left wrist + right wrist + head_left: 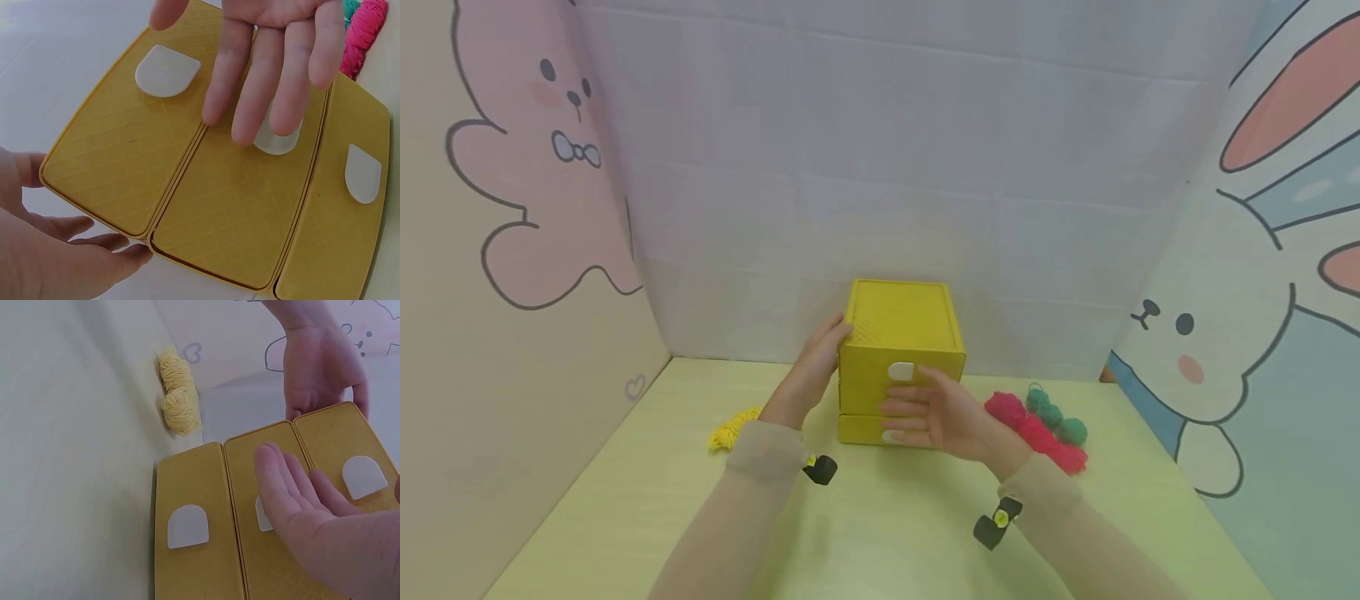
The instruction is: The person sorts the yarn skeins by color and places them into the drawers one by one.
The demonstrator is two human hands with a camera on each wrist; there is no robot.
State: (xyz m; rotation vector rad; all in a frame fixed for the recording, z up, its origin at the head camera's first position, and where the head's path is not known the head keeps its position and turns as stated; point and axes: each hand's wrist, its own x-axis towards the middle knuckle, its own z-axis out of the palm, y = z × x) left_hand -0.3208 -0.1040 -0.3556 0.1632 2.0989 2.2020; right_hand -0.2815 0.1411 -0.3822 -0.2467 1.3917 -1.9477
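A yellow drawer box (pixel 906 312) stands on the table near the back cloth, its three drawer fronts facing me, with white tabs. My left hand (pixel 811 367) rests along the box's left side, fingers extended and fingertips at the top edge. In front of the drawers, my right hand (pixel 943 417) holds nothing, its fingers straight and spread. Those fingers overlap the middle drawer front (pixel 225 206) and part of its white tab in the left wrist view. The top drawer's tab (pixel 167 72) and the bottom drawer's tab (pixel 187 526) show uncovered.
Left of the box lies a skein of yellow yarn (pixel 730 430). Pink-red yarn (pixel 1051 446) and several green yarn balls (pixel 1072 432) sit on the right. Walls with cartoon animals flank the pale table (pixel 880 517), and a white cloth (pixel 895 167) hangs behind.
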